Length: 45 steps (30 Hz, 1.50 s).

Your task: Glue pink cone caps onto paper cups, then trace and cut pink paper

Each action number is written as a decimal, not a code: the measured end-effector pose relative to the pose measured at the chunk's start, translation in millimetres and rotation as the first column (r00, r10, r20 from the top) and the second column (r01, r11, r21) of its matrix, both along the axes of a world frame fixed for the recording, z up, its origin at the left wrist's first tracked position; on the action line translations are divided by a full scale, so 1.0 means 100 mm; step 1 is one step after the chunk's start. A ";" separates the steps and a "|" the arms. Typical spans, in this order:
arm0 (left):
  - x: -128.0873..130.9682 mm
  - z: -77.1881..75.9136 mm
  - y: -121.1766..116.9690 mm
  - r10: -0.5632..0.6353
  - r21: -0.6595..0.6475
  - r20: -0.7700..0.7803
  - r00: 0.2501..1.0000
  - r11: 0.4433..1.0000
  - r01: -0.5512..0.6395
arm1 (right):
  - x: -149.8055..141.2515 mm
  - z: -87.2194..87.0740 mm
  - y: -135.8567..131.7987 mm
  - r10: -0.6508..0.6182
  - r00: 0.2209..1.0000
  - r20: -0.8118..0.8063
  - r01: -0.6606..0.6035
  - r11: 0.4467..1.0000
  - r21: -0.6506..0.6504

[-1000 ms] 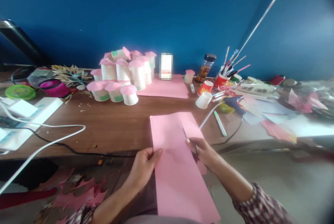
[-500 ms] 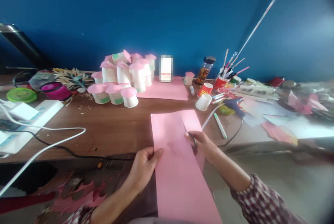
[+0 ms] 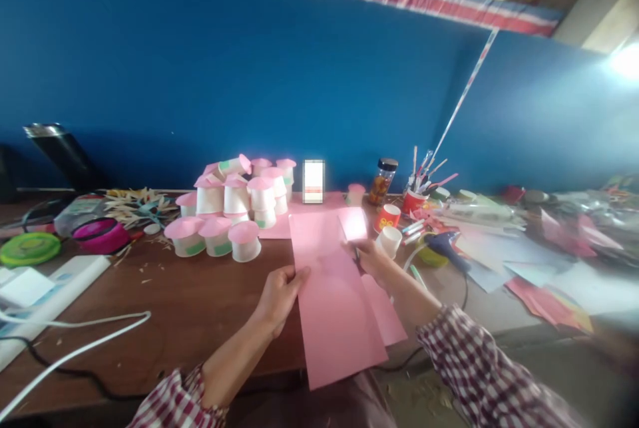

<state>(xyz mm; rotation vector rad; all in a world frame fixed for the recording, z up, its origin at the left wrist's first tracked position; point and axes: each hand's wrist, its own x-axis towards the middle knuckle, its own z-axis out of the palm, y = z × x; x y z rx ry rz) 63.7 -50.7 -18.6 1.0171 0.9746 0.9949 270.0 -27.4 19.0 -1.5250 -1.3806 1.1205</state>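
Observation:
A long sheet of pink paper (image 3: 332, 301) is held up in front of me above the table's front edge. My left hand (image 3: 282, 295) pinches its left edge, thumb on top. My right hand (image 3: 372, 260) is closed around dark-handled scissors (image 3: 356, 253) at the sheet's right side; their blades are hidden by the paper. A slit runs from the scissors toward the top, and the narrow cut strip (image 3: 353, 224) bends away there. Below my right hand, a pink flap (image 3: 383, 311) hangs beside the main sheet.
Paper cups with pink tops (image 3: 244, 241) stand stacked at back left. Behind my right hand are a white cup (image 3: 389, 240), a red cup (image 3: 386, 217) and a glue gun (image 3: 446, 248). A power strip (image 3: 60, 295) with a white cable lies left; paper scraps (image 3: 549, 301) lie right.
The view has tilted upward, so the table sits lower in the picture. The pink sheet is raised, its lower end now showing, and the pink flap at its right is more exposed. Both hands keep hold.

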 end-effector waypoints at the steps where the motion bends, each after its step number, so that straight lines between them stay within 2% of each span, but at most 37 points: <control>1: 0.01 0.00 0.08 -0.001 0.013 0.006 1.000 1.000 0.001 | 0.01 0.00 0.08 -0.006 1.000 0.012 0.006 1.000 0.010; 5: 0.04 -0.01 0.33 0.007 0.047 0.010 1.000 0.999 -0.007 | 0.02 -0.03 0.33 -0.016 0.999 0.037 0.014 0.999 0.052; 10: 0.05 -0.04 0.51 0.035 0.056 -0.002 0.999 0.998 -0.035 | -0.01 -0.12 0.50 -0.022 0.999 0.049 0.016 0.993 0.116; 14: 0.05 -0.06 0.52 0.037 0.052 -0.013 0.999 0.998 -0.036 | -0.02 -0.17 0.57 -0.036 0.998 0.054 0.030 0.994 0.108; 24: 0.02 -0.16 0.49 -0.046 -0.021 0.026 0.999 0.999 0.047 | 0.07 -0.21 0.77 -0.019 0.996 0.085 0.010 0.995 0.103; 32: -0.02 -0.16 0.50 -0.061 -0.003 0.034 0.998 0.998 0.061 | 0.01 -0.23 0.77 -0.027 0.999 0.044 0.020 0.989 0.145; 38: -0.04 -0.15 0.50 -0.023 0.015 0.015 1.000 1.000 0.023 | -0.02 -0.23 0.80 -0.130 0.989 -0.071 0.138 0.983 0.123; 42: -0.04 -0.14 0.50 -0.008 -0.015 0.040 0.999 1.000 0.009 | -0.06 -0.16 0.70 -0.188 0.966 -0.176 0.207 0.974 0.094; 45: -0.05 -0.12 0.51 0.006 -0.032 0.071 0.997 0.999 -0.004 | -0.10 -0.13 0.55 -0.185 0.953 -0.242 0.210 0.974 0.081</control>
